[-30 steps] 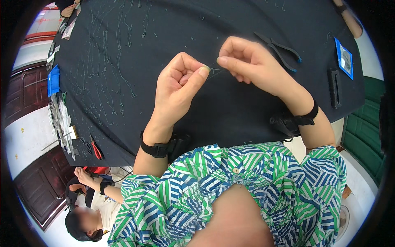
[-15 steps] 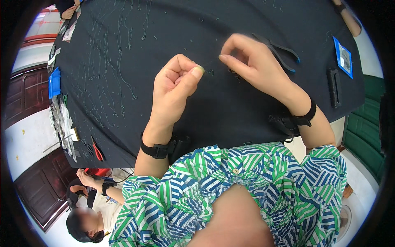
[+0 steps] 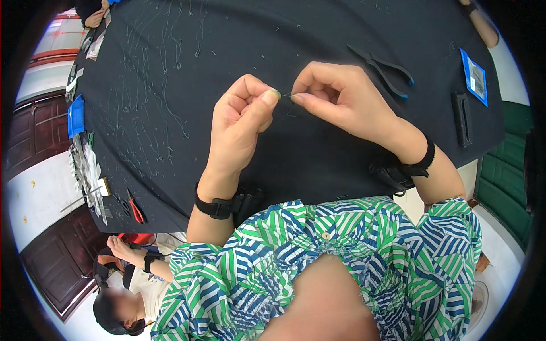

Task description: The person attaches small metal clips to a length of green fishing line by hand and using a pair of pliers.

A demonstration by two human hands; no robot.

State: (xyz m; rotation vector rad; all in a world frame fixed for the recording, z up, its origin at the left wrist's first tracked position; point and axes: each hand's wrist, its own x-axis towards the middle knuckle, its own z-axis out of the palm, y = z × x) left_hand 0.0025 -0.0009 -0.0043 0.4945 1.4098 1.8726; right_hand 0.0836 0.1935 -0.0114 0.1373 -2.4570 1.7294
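Observation:
In front of me, above the black cloth, my left hand [image 3: 240,122] is closed with thumb and forefinger pinching a thin green line [image 3: 286,95]. A short, slightly tangled bit of it shows past the thumb tip. Facing it, my right hand [image 3: 348,101] is also closed, thumb and forefinger tips pressed together on the line. The two pinches are a small gap apart. Whatever finer detail sits between the fingertips is too small to make out.
Long thin green lines [image 3: 165,96] lie across the cloth [image 3: 239,34] on the left. Black pliers [image 3: 382,69], a blue packet [image 3: 475,79] and a narrow black object [image 3: 462,120] lie right. Red-handled pliers [image 3: 135,206] lie at the near left edge. Other people [image 3: 125,307] sit around.
My right hand has come left and slightly nearer to me, its fingertips closing on the line beside my left thumb. My left hand has hardly moved.

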